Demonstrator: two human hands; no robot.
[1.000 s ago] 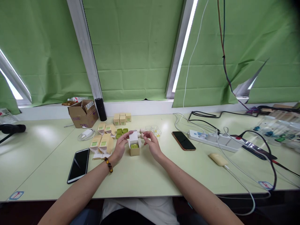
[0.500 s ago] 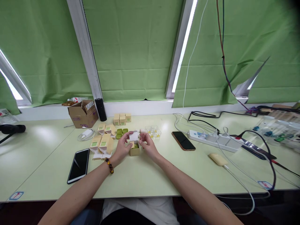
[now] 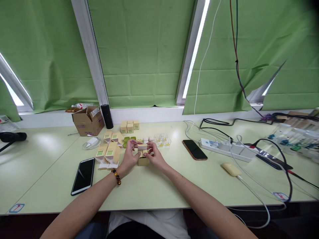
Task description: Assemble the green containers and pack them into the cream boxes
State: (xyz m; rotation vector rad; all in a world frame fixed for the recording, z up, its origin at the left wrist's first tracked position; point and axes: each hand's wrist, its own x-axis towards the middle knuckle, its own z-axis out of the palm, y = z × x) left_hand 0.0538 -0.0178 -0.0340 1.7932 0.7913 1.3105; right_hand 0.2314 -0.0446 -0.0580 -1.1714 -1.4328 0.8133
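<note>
A small tan cardboard box (image 3: pixel 143 158) stands on the pale green table (image 3: pixel 159 186) in front of me. My left hand (image 3: pixel 130 155) grips its left side, with a bead bracelet on the wrist. My right hand (image 3: pixel 155 156) grips its right side, thumb on a side flap. The fingers of both hands press the lid flap down over the top, so the inside is hidden. Just behind lie small green tins (image 3: pixel 127 139) and several clear little pots (image 3: pixel 161 139) with yellow contents.
Open flat-lying boxes (image 3: pixel 109 152) and a black phone (image 3: pixel 83 175) lie to the left. A brown carton (image 3: pixel 87 121), a black cylinder (image 3: pixel 107 116) and three closed boxes (image 3: pixel 130 126) stand further back. To the right are another phone (image 3: pixel 194 149), a power strip (image 3: pixel 228 147), cables and a yellow charger (image 3: pixel 231 169).
The white lid flap stood upright over a green tin in the box; both hands have closed in and folded the flap down over the opening.
</note>
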